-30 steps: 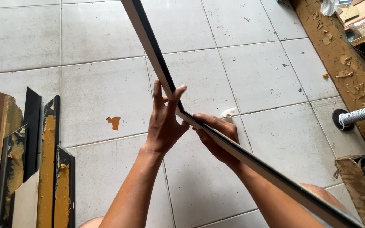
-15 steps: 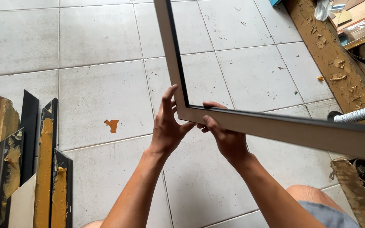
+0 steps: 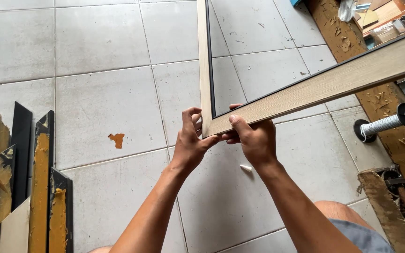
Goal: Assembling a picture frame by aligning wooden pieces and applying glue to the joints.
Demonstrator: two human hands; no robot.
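Pale wood-grain frame (image 3: pixel 305 89), held in the air above the tiled floor (image 3: pixel 99 93) by its mitred corner, left hand (image 3: pixel 191 143) and right hand (image 3: pixel 254 140) fingers clenched around the joint; probably light, stiff, weakest at that corner, so support both rails.

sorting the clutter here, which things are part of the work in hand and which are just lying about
In hand:
left hand and right hand, both gripping the corner of the pale wooden frame

Lying about:
dark offcut strips at the left
white spool on the tiled floor
small white piece
orange spot
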